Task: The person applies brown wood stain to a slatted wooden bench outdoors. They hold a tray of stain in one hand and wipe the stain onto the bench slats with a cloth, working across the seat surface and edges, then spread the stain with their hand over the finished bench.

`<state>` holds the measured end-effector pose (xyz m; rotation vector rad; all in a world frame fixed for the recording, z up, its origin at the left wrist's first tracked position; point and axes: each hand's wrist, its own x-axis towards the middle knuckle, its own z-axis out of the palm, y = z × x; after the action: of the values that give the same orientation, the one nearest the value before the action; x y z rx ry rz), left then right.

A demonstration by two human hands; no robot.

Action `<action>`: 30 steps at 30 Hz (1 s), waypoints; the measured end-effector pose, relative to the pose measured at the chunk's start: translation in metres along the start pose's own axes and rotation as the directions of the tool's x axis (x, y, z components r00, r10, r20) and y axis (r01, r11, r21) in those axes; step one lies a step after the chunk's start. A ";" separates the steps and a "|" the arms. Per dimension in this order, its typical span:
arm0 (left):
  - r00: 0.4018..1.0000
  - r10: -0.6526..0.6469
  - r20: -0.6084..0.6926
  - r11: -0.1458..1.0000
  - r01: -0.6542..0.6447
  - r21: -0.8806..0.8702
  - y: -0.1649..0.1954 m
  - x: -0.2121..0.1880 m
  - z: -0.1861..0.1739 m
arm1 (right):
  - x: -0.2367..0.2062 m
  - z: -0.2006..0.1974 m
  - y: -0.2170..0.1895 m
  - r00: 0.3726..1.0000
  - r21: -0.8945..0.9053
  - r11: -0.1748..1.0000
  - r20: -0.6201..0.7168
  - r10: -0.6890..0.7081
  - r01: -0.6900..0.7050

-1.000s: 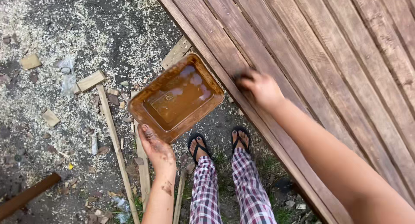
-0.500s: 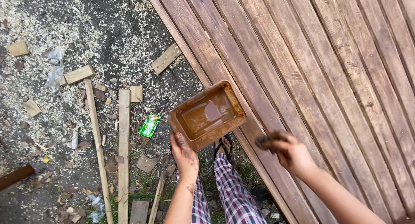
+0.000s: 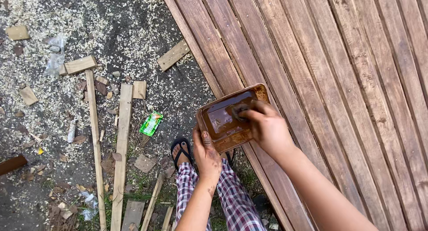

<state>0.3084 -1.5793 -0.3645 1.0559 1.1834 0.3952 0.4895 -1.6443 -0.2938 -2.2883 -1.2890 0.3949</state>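
Stain tray (image 3: 223,135), a brown rectangular container of dark liquid, is held over the edge of the slatted wooden deck (image 3: 339,79), whose visible boards already look uniformly brown. Head view: the left hand (image 3: 207,155) grips the tray's near rim, thumb on its edge; the right hand (image 3: 267,126) is closed around a dark applicator (image 3: 240,110) dipped into the liquid.

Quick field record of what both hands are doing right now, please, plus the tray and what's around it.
left hand: grip on near edge of the tray, thumb on the rim
right hand: fingers pressing a dark rag into the tray
tray: rectangular, holds brown liquid, held above the deck edge
deck: brown slatted wood boards, right side
ground, left: sawdust, wood offcuts, green wrapper
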 end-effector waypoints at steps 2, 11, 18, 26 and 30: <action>0.999 0.035 -0.014 0.988 -0.037 -0.150 -0.001 0.008 -0.001 | -0.011 -0.013 0.009 0.994 0.163 0.983 -0.063 0.090 -0.079; 0.951 0.111 -0.288 0.993 -0.118 -0.009 0.000 0.066 -0.058 | 0.020 0.042 0.056 0.998 0.016 1.000 -0.055 -0.010 0.011; 0.896 0.143 -0.420 0.968 -0.216 -0.131 -0.001 0.109 -0.105 | 0.097 0.093 0.071 0.964 -0.172 0.949 0.085 -0.252 0.263; 0.899 0.104 -0.426 0.978 -0.170 -0.118 0.037 0.141 -0.122 | 0.299 0.127 0.067 0.923 -0.272 0.893 -0.040 -0.382 0.358; 0.922 0.017 -0.388 0.978 -0.095 -0.184 0.050 0.150 -0.126 | 0.391 0.141 0.049 0.955 -0.193 0.944 -0.071 -0.287 0.269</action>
<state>0.2664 -1.3863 -0.4061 0.8592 1.4285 0.7786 0.6603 -1.2929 -0.4453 -2.1918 -1.6270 0.0679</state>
